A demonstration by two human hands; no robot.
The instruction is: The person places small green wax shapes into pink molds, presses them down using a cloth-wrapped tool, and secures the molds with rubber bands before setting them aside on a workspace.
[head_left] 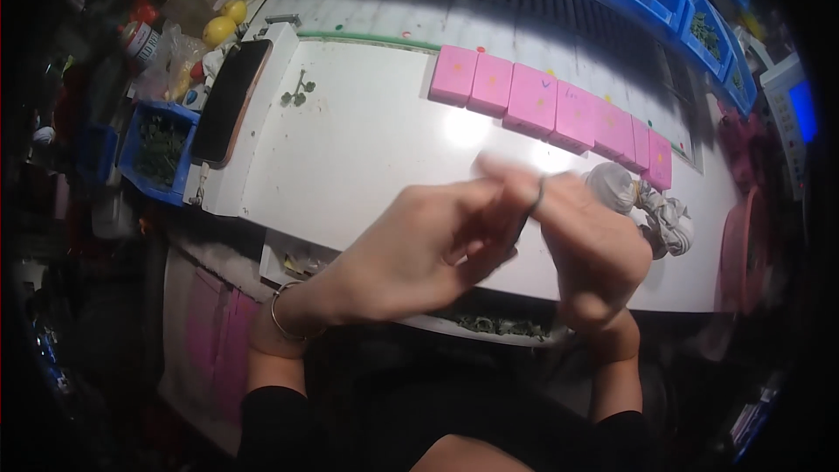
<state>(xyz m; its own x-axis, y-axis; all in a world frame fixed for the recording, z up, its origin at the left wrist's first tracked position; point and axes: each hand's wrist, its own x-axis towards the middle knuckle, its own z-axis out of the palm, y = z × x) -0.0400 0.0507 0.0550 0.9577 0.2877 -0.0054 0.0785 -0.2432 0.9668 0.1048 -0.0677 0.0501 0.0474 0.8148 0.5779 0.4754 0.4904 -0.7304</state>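
Left hand curled beside bent right hand above white worktop, both grips unclear.

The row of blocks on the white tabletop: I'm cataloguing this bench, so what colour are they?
The blocks are pink, seen best in the head view.

The strand is dark, the blocks pink, the tabletop white.
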